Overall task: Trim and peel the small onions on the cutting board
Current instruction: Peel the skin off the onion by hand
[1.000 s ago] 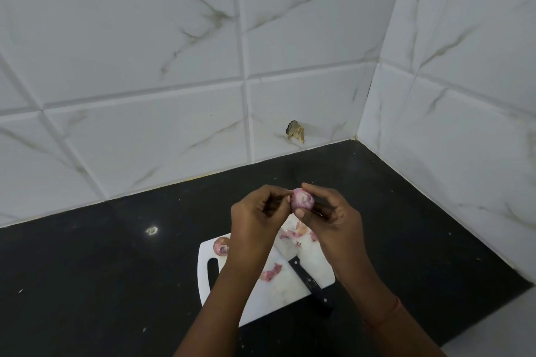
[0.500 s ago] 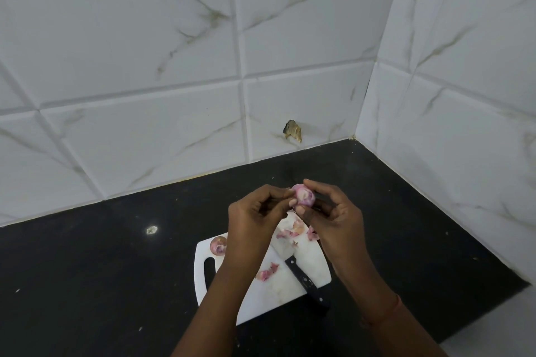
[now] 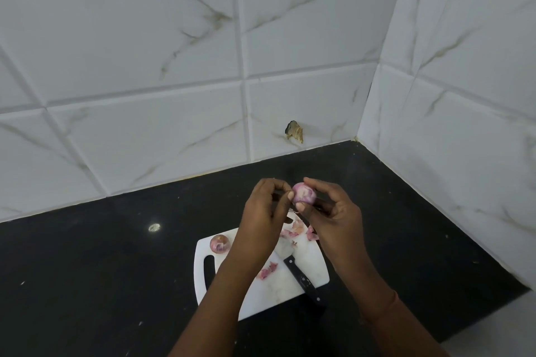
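A small pink onion (image 3: 303, 193) is held up above the white cutting board (image 3: 293, 290). My right hand (image 3: 333, 217) grips it between thumb and fingers. My left hand (image 3: 265, 211) pinches at the onion's left side with thumb and forefinger. A second small onion (image 3: 219, 244) lies on the board's far left corner. Pink peel scraps (image 3: 295, 230) lie on the board under my hands, and another scrap (image 3: 268, 269) sits mid-board. A black-handled knife (image 3: 304, 281) rests on the board, its handle pointing toward me over the near edge.
The board sits on a black countertop (image 3: 101, 269) in a corner of white marble-pattern tiled walls (image 3: 145, 66). A chipped brown spot (image 3: 294, 131) marks the back wall low down. A white surface (image 3: 499, 333) borders the counter at lower right.
Both hands have stayed at the onion; the onion has been turned a little in my fingers, showing more of its pale pink surface.
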`<state>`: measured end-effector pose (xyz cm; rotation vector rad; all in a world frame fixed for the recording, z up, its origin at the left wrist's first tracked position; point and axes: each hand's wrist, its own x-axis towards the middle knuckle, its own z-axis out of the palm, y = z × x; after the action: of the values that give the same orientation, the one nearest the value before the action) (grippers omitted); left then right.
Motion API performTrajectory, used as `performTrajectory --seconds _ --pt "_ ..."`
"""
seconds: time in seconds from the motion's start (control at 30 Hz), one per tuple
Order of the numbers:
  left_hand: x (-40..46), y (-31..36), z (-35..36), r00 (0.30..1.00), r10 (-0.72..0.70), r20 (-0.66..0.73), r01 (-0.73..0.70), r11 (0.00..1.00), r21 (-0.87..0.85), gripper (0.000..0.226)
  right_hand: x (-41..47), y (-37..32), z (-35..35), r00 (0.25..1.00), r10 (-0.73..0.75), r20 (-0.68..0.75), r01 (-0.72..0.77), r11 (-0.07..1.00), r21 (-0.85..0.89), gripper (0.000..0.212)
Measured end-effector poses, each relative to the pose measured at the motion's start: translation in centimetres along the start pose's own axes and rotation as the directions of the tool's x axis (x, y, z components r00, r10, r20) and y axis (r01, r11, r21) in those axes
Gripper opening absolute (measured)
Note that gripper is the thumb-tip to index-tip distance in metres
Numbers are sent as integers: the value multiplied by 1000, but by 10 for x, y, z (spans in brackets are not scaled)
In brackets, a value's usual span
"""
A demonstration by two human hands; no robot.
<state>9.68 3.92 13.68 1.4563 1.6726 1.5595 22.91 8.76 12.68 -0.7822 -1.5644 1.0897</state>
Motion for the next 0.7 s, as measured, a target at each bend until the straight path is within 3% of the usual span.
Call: performTrajectory --seconds 0.27,0.5,0.7 --pt "0 6 -2 990 -114 83 124 984 -129 10 -1 -11 -6 992 106 70 -112 990 90 40" --pt "-2 6 -4 977 -206 45 211 942 -261 9 -6 -16 -5 975 203 91 -219 945 241 40" --pt "-8 14 -1 945 -325 -30 295 891 -345 35 -9 -20 1 975 214 55 -221 944 246 38"
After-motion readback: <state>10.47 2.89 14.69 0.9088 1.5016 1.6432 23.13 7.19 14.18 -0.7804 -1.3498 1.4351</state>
